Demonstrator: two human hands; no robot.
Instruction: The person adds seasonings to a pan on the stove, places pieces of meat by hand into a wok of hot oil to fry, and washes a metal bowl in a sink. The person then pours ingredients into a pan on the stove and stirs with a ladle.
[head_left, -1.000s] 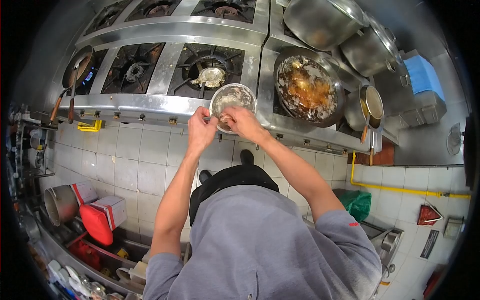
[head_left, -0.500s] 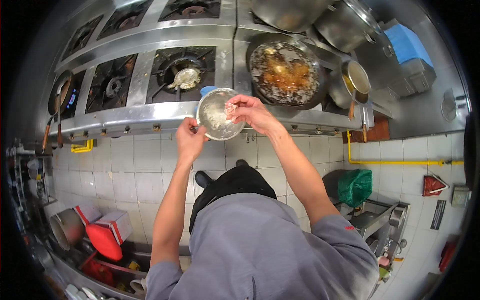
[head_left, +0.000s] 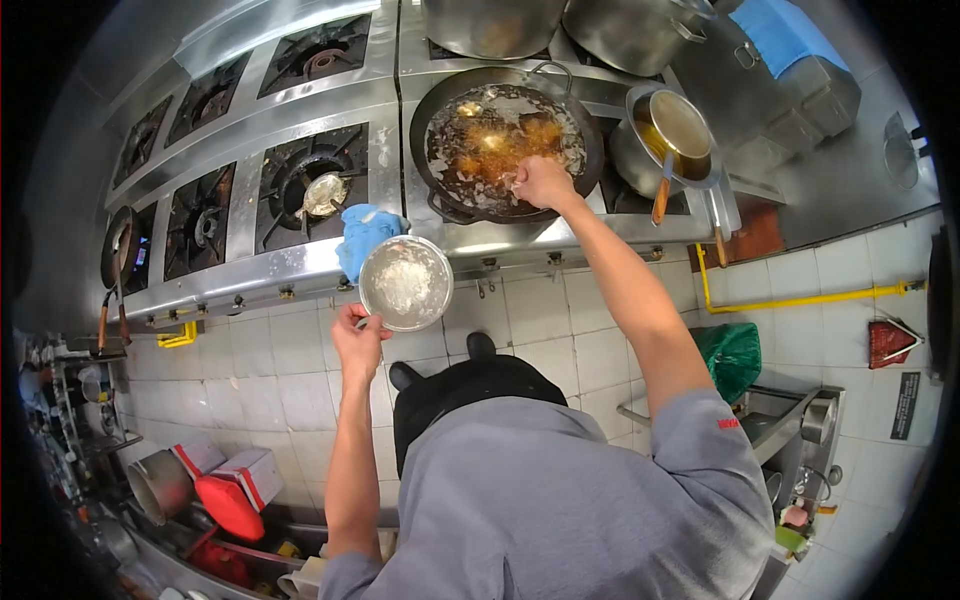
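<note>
My left hand (head_left: 360,338) grips the rim of a round metal bowl (head_left: 438,312), held just off the stove's front edge. White, flour-like stuff (head_left: 405,287) lies in the bowl. Over the near right part of a large wok (head_left: 424,130) is my right hand (head_left: 545,183), fingers closed and pointing down. A small pale piece of food (head_left: 517,186) shows at its fingertips, mostly hidden by them. Dark bubbling oil fills the wok, with golden-brown pieces (head_left: 495,140) frying in it.
A blue cloth (head_left: 366,238) hangs over the stove edge beside the bowl. A pot with a strainer (head_left: 676,125) stands right of the wok, wooden handles jutting forward. Large pots (head_left: 490,25) stand behind. Left are burners (head_left: 207,225) and a small pan (head_left: 122,250).
My right hand has left the bowl with a pale piece and moved up and right over the wok. My left hand has lowered the bowl slightly; more of the blue cloth shows.
</note>
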